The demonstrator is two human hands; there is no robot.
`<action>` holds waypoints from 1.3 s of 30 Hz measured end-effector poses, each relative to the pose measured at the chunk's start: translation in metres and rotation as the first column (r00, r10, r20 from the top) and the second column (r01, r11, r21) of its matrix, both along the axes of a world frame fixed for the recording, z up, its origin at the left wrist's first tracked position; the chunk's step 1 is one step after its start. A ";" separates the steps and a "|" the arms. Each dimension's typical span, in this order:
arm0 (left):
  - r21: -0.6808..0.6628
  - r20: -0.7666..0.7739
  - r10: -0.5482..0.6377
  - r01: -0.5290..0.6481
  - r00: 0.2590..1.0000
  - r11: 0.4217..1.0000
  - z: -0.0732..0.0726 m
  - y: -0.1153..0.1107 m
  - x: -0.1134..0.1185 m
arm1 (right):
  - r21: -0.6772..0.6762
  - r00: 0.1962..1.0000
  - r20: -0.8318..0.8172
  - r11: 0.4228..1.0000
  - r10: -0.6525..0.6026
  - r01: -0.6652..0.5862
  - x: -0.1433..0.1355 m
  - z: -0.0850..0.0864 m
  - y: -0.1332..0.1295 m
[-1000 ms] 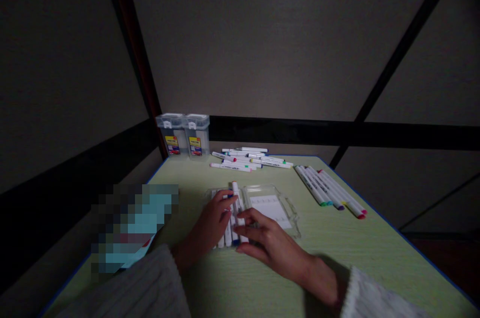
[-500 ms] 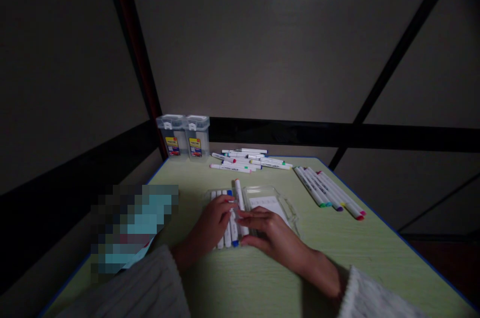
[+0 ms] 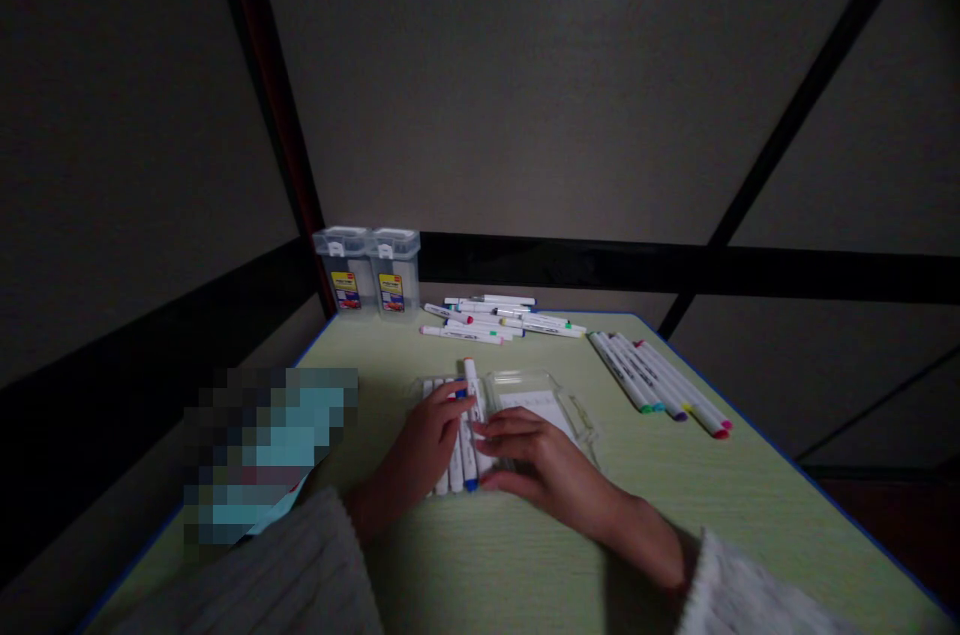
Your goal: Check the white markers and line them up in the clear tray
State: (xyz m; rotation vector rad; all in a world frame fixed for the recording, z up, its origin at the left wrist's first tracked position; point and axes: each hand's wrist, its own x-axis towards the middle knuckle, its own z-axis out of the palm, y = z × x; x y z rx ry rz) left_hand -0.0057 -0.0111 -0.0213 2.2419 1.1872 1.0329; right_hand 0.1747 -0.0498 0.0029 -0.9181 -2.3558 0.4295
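Note:
An open clear plastic marker case (image 3: 517,380) lies in front of me, several white markers side by side in its left half. One marker with a blue cap (image 3: 470,483) is among them. To its right, a white marker with an orange end (image 3: 470,375) leans slightly left, its far end beyond the case rim. My left hand (image 3: 433,435) has closed fingers on this marker's upper part. Bent around the marker's lower part are the fingers of my right hand (image 3: 536,455), partly hiding it. A white paper (image 3: 544,405) shows in the case's right half.
Two clear lidded boxes (image 3: 367,280) stand at the back left. Loose markers (image 3: 499,320) lie in a pile at the back, and a row of capped markers (image 3: 660,380) lies at the right. A blurred light-blue item (image 3: 277,455) rests near the left table edge.
The orange-ended marker's far end has shifted slightly left. My left fingers have moved onto it, while my right hand stays nearly in place.

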 end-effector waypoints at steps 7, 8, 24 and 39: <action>0.007 0.011 0.008 -0.009 1.000 1.000 -0.007 0.004 0.001 | -0.050 1.000 -0.011 0.999 -0.013 0.012 -0.003 -0.001 -0.001; 0.003 0.015 0.005 -0.005 1.000 1.000 -0.006 0.004 0.001 | -0.062 1.000 -0.021 0.998 -0.009 0.007 -0.003 0.000 -0.001; -0.101 0.007 0.070 -0.069 0.998 0.992 0.009 -0.003 0.002 | 0.029 0.970 0.218 0.995 -0.105 0.101 -0.005 0.004 -0.010; -0.184 0.053 0.091 -0.080 0.994 0.980 0.003 0.000 0.003 | 0.033 0.974 0.180 0.991 -0.137 0.133 -0.005 0.004 -0.009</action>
